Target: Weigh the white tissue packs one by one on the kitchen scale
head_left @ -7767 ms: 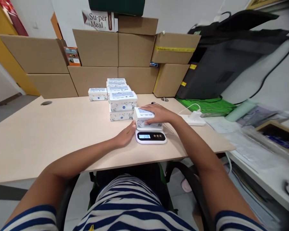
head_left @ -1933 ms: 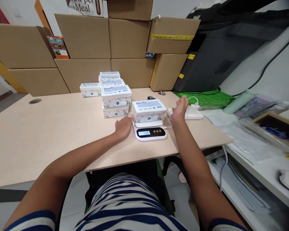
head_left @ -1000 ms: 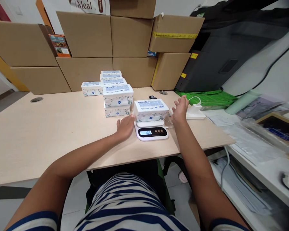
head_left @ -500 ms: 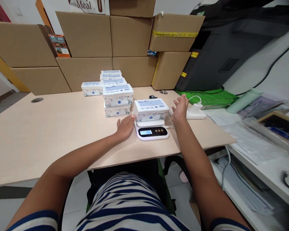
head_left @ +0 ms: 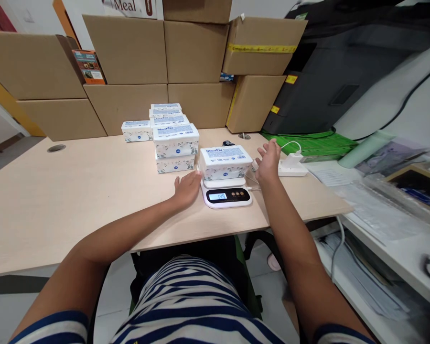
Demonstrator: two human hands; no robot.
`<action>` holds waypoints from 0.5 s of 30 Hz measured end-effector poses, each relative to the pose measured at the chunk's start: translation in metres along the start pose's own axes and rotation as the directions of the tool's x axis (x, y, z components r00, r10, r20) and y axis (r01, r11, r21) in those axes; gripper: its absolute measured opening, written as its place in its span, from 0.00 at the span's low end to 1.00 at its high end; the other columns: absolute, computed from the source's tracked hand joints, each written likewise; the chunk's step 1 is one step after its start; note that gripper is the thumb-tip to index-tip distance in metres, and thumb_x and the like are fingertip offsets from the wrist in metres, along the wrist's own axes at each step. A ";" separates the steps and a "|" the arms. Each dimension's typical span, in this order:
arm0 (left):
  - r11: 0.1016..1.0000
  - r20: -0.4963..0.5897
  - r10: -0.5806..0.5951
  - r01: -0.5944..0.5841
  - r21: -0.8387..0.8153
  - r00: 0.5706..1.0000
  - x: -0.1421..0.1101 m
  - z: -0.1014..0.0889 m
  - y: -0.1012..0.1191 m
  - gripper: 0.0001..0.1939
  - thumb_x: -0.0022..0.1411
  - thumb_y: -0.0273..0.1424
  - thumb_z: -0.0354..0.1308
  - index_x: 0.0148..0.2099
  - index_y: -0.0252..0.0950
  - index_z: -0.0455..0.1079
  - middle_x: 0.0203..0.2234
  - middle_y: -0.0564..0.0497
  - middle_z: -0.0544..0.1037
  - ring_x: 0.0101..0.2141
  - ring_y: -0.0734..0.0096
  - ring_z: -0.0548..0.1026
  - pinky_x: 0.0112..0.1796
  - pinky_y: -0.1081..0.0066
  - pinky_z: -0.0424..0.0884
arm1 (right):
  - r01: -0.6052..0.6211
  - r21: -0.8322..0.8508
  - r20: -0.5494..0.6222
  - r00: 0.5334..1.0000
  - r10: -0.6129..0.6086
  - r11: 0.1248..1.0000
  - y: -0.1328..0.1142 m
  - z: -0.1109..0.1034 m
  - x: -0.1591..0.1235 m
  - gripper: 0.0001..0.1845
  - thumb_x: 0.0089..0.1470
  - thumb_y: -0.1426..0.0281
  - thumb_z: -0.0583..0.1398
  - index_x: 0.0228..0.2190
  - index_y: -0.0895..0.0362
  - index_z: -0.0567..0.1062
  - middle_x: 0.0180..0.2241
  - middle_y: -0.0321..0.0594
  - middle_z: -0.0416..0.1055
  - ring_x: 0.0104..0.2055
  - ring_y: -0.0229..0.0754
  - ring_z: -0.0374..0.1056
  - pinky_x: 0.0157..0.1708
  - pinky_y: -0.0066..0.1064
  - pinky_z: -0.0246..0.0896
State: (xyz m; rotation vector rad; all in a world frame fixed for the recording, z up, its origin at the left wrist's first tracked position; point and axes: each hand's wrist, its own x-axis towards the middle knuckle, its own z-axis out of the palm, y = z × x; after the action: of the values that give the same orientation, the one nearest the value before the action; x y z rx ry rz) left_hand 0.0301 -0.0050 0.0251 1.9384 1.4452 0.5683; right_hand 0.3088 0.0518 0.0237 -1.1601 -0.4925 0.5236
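A pack of tissues (head_left: 225, 163) lies on the platform of a white digital scale (head_left: 229, 204), whose lit display shows a number that looks like 149. My left hand (head_left: 188, 188) rests on the table at the scale's left edge, fingers loosely extended and holding nothing. To the right of the pack, my right hand (head_left: 268, 160) is raised off the table with its fingers apart and nothing in them. Left of the scale stand more tissue packs (head_left: 176, 143), some stacked, in a row running back. A single tissue pack (head_left: 136, 131) sits beside that row.
Cardboard boxes (head_left: 197, 52) are piled along the table's back edge. A white power strip (head_left: 292, 167) with a plugged-in charger lies right of my right hand. Behind it are a green mat (head_left: 315, 145) and a large dark machine (head_left: 344, 81). A small black object (head_left: 228, 143) lies behind the scale.
The scale's display goes from about 199 to about 149. Both hands and the tissue packs stay nearly where they were; the view shifts very slightly.
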 end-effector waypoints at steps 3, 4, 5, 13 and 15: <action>1.000 -0.001 0.015 -0.015 0.005 1.000 0.001 0.001 -0.002 0.41 0.80 0.51 0.24 0.81 0.45 0.60 0.80 0.51 0.61 0.81 0.56 0.53 0.79 0.45 0.35 | 0.009 0.001 0.015 1.000 -0.009 1.000 0.002 -0.001 0.001 0.21 0.68 0.46 0.53 0.52 0.45 0.70 0.63 0.39 0.70 0.67 0.47 0.70 0.71 0.55 0.61; 1.000 -0.001 0.022 -0.022 0.006 1.000 0.001 0.001 -0.003 0.41 0.80 0.52 0.24 0.82 0.46 0.58 0.80 0.52 0.59 0.81 0.56 0.52 0.79 0.45 0.35 | 0.014 -0.003 0.023 1.000 -0.014 1.000 0.002 -0.002 0.002 0.22 0.68 0.46 0.54 0.52 0.45 0.70 0.63 0.39 0.70 0.68 0.47 0.70 0.70 0.55 0.61; 1.000 0.000 0.029 -0.029 0.007 1.000 0.002 0.002 -0.004 0.42 0.80 0.53 0.24 0.82 0.46 0.57 0.81 0.52 0.58 0.82 0.56 0.51 0.79 0.44 0.34 | 0.017 -0.008 0.031 0.999 -0.016 1.000 0.002 -0.002 0.003 0.22 0.67 0.45 0.54 0.53 0.45 0.70 0.63 0.39 0.69 0.68 0.48 0.69 0.70 0.55 0.62; 0.999 0.034 0.043 -0.044 0.031 0.999 0.004 0.002 -0.005 0.42 0.79 0.53 0.22 0.84 0.46 0.52 0.82 0.55 0.52 0.82 0.58 0.47 0.79 0.45 0.33 | 0.021 -0.025 0.018 1.000 -0.021 0.999 0.003 -0.002 0.004 0.22 0.68 0.46 0.53 0.53 0.45 0.70 0.62 0.40 0.70 0.66 0.50 0.70 0.70 0.57 0.61; 0.998 0.039 0.051 -0.053 0.045 0.998 0.004 0.002 -0.004 0.41 0.80 0.53 0.23 0.84 0.47 0.53 0.82 0.55 0.53 0.82 0.57 0.48 0.79 0.43 0.34 | 0.025 -0.023 0.023 0.999 -0.025 0.999 0.003 -0.002 0.004 0.23 0.68 0.45 0.53 0.53 0.45 0.70 0.62 0.40 0.71 0.67 0.49 0.70 0.70 0.57 0.61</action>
State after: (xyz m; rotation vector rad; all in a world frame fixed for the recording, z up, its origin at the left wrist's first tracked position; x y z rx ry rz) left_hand 0.0295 -0.0012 0.0209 2.0176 1.3993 0.5232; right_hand 0.3126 0.0537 0.0202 -1.1699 -0.5337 0.5110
